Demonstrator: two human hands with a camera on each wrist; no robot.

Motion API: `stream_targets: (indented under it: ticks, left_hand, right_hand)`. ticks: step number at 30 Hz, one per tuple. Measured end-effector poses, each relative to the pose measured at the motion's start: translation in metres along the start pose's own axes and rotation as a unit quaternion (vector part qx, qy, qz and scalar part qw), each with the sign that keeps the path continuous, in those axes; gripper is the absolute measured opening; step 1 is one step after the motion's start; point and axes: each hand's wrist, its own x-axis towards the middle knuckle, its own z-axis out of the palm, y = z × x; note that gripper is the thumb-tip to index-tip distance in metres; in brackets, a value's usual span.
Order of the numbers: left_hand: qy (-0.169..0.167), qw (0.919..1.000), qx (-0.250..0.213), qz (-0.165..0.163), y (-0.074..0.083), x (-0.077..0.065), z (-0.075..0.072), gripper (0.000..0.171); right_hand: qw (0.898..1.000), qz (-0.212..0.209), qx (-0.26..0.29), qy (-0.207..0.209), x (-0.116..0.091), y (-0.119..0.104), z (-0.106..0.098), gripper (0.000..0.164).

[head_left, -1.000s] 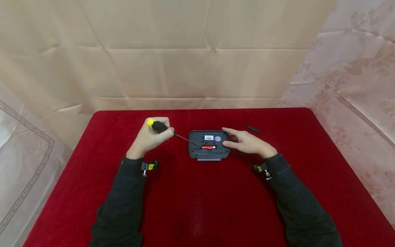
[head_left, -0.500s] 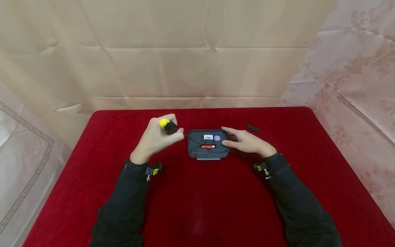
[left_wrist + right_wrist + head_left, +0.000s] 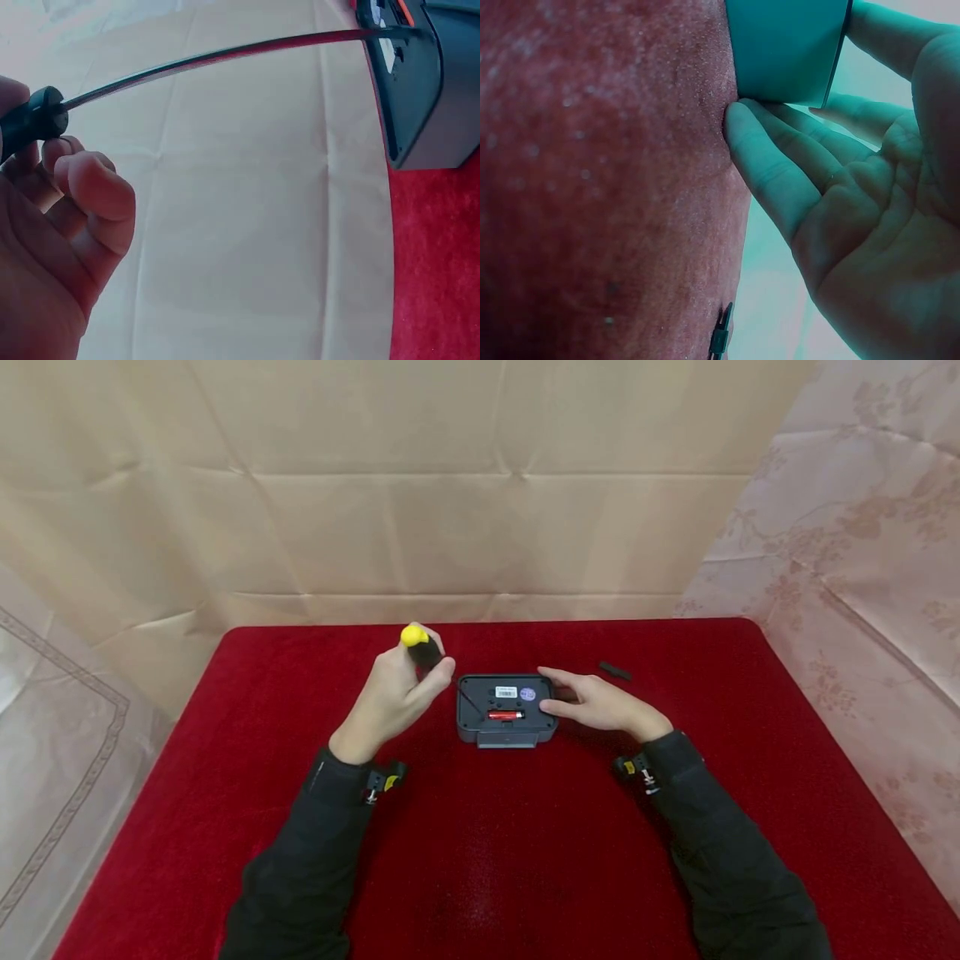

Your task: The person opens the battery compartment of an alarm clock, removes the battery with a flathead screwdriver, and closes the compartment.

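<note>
My left hand [image 3: 392, 695] grips a screwdriver by its black handle with a yellow end [image 3: 414, 636]. In the left wrist view the long metal shaft [image 3: 217, 57] reaches to the back of a dark grey box-shaped device [image 3: 412, 97]. The tip is at the left end of a red battery [image 3: 505, 715], which lies in a slot of the device [image 3: 472, 693]. My right hand [image 3: 603, 703] holds the device's right side, thumb over the upper face. In the right wrist view several fingers [image 3: 769, 161] lie along its side, low by the cloth.
A small black strip with a tab [image 3: 615, 671] lies behind the right hand on the red cloth-covered table [image 3: 480, 843]. A white label [image 3: 506, 692] and a round purple sticker [image 3: 528, 694] mark the device. A beige curtain [image 3: 450, 527] hangs behind the table.
My left hand has moved right and up toward the device, tilting the screwdriver steeper, its tip staying by the battery's left end. The right hand and device have hardly moved.
</note>
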Motion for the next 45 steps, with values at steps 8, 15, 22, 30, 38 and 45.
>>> stream_targets:
  ticks: [8, 15, 22, 30, 38, 45]
  left_hand:
    - [-0.02, 0.9991, 0.03, 0.021, 0.009, 0.004, 0.007, 0.019]
    - [-0.046, 0.9937, 0.088, 0.051, 0.019, 0.015, 0.015, 0.024]
    - [-0.066, 0.9931, 0.092, 0.03, 0.023, 0.023, 0.019, 0.025]
    - [-0.026, 0.9992, 0.028, -0.009, 0.006, 0.009, 0.002, 0.01]
    - [-0.003, 0.9971, -0.069, -0.031, -0.012, 0.003, -0.008, 0.007]
    - [0.006, 0.9862, -0.148, -0.074, -0.023, -0.005, -0.017, 0.008]
  right_hand:
    - [1.0, 0.0, -0.008, 0.003, 0.002, 0.0, 0.0, 0.075]
    - [1.0, 0.004, -0.012, 0.003, 0.003, -0.002, 0.002, 0.075]
    - [1.0, 0.004, -0.014, 0.002, 0.004, -0.002, 0.0, 0.075]
    - [1.0, -0.001, -0.004, -0.001, 0.003, 0.0, 0.0, 0.075]
    - [1.0, 0.003, -0.01, 0.0, 0.0, 0.001, 0.001, 0.076]
    - [1.0, 0.001, -0.008, 0.002, -0.001, 0.001, 0.002, 0.075]
